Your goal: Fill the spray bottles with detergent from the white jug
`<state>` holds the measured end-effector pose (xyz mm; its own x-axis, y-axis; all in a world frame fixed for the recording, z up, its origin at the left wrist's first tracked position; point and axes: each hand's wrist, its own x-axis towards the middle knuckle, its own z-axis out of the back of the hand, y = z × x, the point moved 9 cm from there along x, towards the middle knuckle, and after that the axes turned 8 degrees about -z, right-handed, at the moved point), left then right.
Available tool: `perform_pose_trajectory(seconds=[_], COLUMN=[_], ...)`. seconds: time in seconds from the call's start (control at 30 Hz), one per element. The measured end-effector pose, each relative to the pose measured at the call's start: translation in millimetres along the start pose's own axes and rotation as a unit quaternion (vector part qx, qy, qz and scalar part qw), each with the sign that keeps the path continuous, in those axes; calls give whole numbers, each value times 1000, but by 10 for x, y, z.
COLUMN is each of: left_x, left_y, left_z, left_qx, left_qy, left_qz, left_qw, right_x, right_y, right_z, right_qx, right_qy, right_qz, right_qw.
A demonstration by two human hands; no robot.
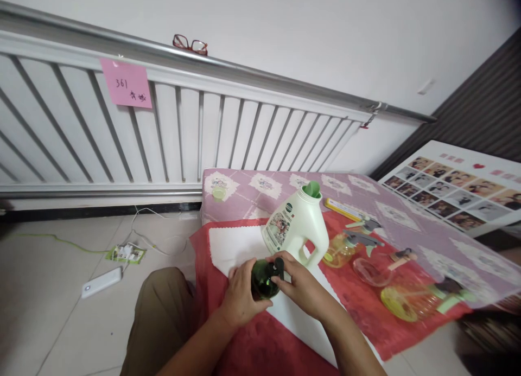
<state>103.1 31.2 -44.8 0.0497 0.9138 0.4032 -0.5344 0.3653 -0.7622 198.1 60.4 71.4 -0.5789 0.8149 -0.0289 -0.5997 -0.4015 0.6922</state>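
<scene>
A dark green bottle [260, 281] with a black pump top is held between my two hands over the white sheet [228, 246]. My left hand [241, 295] wraps round the bottle's body from the left. The fingers of my right hand [299, 284] close on the black top [278, 268]. Just beyond my hands stands a large pale green jug [291, 224] with a green spout inside its open neck and a picture label on its side. A small pale green cap [218, 193] lies on the patterned tablecloth [264, 187] at the back left.
Yellow spray bottles [407, 301] and a pink clear container [372, 272] lie on the red cloth [366, 322] to the right. A photo board [456, 189] leans behind. A radiator [187, 132] lines the wall; a power bank [101, 282] and cables are on the floor.
</scene>
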Motion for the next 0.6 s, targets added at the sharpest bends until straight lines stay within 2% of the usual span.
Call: perform_pose_trajectory(seconds=[0.13,0.23,0.6], left_x=[-5,-6,-10], left_y=[8,10,-10], left_z=[-11,-11,-3], left_qx=[2,4,21], left_qy=[1,-2,-13], left_qz=[-3,-8,-21], left_qw=[1000,1000,999], right_x=[-1,11,-30], right_y=[18,-31,-228], right_z=[2,3,-51], right_qx=[-4,-3,18], right_qy=[4,-9,-122], right_qz=[19,9,-64], right_qw=[1000,1000,990])
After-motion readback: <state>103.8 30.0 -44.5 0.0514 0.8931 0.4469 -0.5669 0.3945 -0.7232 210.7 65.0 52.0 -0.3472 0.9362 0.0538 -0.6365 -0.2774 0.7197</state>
